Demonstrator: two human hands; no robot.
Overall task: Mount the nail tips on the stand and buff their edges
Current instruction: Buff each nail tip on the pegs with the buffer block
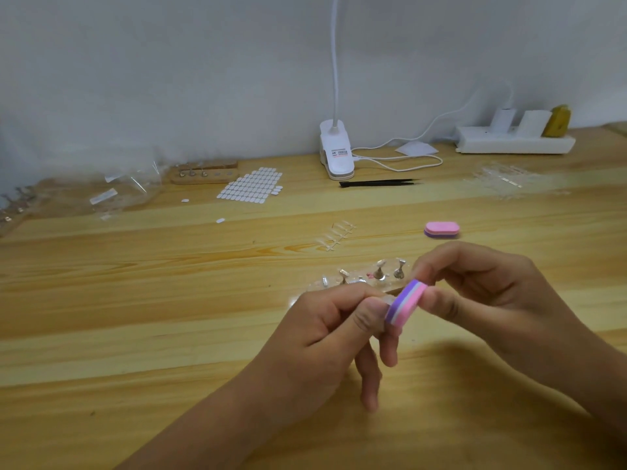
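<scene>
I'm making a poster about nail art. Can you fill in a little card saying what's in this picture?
Left hand: pinches a small clear piece, likely a nail tip
Right hand: holds the pink-and-purple buffer against it
Stand: clear, metal holders, behind the hands
Spare buffer: lying on the table, farther back
Tweezers: black, by the clip lamp

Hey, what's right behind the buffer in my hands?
The clear stand with metal holders, just behind the buffer. The left hand and right hand cover its near edge.
</scene>
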